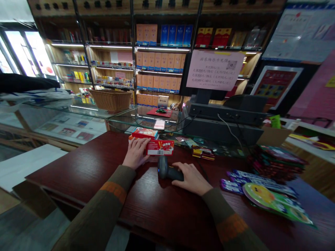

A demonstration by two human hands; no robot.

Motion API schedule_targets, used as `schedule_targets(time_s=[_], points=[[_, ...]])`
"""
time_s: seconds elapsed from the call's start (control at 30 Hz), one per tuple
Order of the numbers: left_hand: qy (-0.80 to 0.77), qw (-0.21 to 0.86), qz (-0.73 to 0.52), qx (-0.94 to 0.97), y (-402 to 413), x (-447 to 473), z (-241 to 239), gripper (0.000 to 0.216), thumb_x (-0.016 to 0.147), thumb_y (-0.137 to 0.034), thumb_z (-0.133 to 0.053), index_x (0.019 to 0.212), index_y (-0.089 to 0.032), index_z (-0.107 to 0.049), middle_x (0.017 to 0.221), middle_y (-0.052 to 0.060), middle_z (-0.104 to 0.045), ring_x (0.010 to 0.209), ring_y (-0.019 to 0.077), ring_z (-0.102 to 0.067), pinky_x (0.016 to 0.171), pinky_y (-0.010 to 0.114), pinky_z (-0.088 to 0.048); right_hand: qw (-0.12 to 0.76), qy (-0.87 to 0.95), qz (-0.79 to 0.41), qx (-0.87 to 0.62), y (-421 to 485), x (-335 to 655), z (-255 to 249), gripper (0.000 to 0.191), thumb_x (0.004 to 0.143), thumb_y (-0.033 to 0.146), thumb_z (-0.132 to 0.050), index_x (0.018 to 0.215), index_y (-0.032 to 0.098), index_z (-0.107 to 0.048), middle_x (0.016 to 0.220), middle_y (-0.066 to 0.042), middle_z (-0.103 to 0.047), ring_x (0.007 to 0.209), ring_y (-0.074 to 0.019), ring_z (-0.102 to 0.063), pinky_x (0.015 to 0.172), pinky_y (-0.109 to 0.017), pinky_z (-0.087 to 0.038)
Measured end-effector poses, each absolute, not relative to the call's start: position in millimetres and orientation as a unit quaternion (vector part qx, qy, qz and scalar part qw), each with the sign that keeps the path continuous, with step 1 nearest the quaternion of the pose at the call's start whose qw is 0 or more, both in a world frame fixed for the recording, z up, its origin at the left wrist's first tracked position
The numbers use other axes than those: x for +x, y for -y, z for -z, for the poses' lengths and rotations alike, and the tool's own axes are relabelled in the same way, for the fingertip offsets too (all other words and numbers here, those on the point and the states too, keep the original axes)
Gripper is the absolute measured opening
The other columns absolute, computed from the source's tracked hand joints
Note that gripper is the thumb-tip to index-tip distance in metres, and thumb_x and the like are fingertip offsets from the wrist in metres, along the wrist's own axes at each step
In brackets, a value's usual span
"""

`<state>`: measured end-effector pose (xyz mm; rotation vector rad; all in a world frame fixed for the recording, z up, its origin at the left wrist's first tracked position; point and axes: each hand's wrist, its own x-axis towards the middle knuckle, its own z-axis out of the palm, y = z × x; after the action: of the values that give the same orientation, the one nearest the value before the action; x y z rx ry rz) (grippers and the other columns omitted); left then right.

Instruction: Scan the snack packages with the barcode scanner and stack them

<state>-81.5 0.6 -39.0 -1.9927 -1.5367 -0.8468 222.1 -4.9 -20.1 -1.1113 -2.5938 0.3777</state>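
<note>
Listing our counter's contents, hands first. Left hand (136,152): ours, fingers bent over the left end of a red box (163,148), thumb low, gripping it. Box: one, stood on its long edge on the desk (96,167), printed side and barcode (160,152) towards us. Just behind it and the left hand, a second box (143,132), red with a pale blue patch. Right hand (190,175): ours, fingers curled about the handle of a black scanner (163,167), thumb on the near side. Scanner: one, small blue light lit, head just in front of the box and apart from it; whether it rests on the wood, we cannot tell.

To the right of the box, yellow and brown packs (202,152). Beyond our right hand, purple packs (235,187), partly under a green pack (277,202) with a yellow figure; behind these, a dark stack (277,162). At the back, a pink sign (213,70) on a monitor, a wicker basket (111,100) on a glass case, and lit shelves (159,49) with boxed goods.
</note>
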Motion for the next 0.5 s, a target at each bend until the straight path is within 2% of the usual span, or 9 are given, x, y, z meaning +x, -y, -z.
schedule_targets(time_s=[0.23, 0.5], points=[[0.565, 0.244, 0.327, -0.717, 1, -85, 41, 0.072, 0.080, -0.028, -0.066, 0.149, -0.025, -0.044, 0.140, 0.010, -0.058, 0.129, 0.0291, -0.050, 0.123, 0.050, -0.021, 0.181, 0.909, -0.112, -0.360, -1, 227, 23, 0.042, 0.081, 0.036, -0.073, 0.119, 0.022, -0.061, 0.116, -0.007, -0.070, 0.106, -0.0260, -0.063, 0.092, -0.041, -0.039], [0.554, 0.293, 0.356, -0.693, -1, -88, 40, 0.069, 0.083, -0.031, -0.066, 0.148, -0.024, -0.045, 0.139, 0.010, -0.059, 0.127, 0.0287, -0.052, 0.122, 0.050, -0.021, 0.243, 0.902, -0.099, -0.343, -1, 242, 9, 0.048, 0.078, 0.031, -0.073, 0.124, 0.023, -0.062, 0.111, -0.007, -0.071, 0.104, -0.0251, -0.063, 0.095, -0.040, -0.042]])
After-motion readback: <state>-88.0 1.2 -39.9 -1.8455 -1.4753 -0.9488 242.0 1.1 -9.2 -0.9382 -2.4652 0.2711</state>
